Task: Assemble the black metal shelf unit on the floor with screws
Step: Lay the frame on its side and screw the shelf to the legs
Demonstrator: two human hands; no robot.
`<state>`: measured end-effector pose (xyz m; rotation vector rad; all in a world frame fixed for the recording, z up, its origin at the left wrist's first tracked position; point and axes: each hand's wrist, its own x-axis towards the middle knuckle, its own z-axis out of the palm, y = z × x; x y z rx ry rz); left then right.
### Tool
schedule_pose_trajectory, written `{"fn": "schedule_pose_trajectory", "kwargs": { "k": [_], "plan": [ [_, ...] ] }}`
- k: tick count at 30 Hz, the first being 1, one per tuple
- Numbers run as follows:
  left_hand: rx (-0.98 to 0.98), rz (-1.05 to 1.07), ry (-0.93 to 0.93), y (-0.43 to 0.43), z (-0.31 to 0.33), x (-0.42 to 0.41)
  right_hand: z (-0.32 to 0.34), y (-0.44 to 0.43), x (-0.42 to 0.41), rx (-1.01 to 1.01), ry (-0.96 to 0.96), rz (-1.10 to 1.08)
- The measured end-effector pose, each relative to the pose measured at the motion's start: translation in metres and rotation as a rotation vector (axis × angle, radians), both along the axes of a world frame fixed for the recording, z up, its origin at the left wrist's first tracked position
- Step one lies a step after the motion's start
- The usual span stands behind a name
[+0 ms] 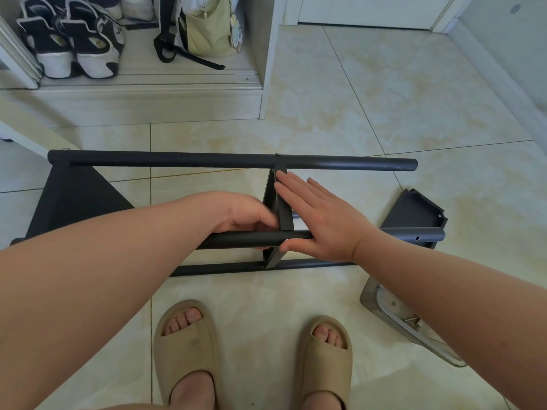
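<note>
Two hands meet at the middle of the black metal shelf unit (pixel 183 161), which lies on its side on the tiled floor (pixel 370 108) at the centre of view. The left hand (pixel 245 214) curls its fingers round the near pole (pixel 236 239), right beside the middle shelf panel (pixel 284 214). The right hand (pixel 322 220) lies flat against that panel with its fingers straight and together, and its thumb is tucked under the near pole. At 3 o'clock a loose shelf panel (pixel 414 211) rests on the floor. At 4 o'clock a clear tray (pixel 367 297) holds screws (pixel 413 320). At 11 o'clock sneakers (pixel 71 39) sit in a cabinet, beside a bag (pixel 207 28). At 6 o'clock are feet in tan slide sandals (pixel 186 350).
</note>
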<state>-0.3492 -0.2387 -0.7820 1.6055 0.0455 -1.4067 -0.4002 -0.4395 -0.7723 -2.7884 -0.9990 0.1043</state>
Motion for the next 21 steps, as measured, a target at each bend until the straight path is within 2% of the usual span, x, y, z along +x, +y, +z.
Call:
{"fn": "schedule_pose_trajectory", "kwargs": {
  "k": [6,10,17,21],
  "plan": [
    [-0.026,0.012,0.087,0.0028,0.0007,0.0003,0.0006,0.0001,-0.0004,-0.012,0.002,-0.002],
    [0.041,-0.011,0.008,-0.0006,0.0018,-0.0008,0.0006,-0.0002,0.0,-0.015,0.004,0.0],
    [-0.031,-0.011,-0.013,0.0044,0.0006,-0.0001,0.0011,-0.0003,0.0007,-0.026,0.013,0.001],
    [-0.041,0.016,0.077,0.0041,0.002,0.0008,0.0004,0.0,0.0002,-0.023,0.007,0.001]
  ]
}}
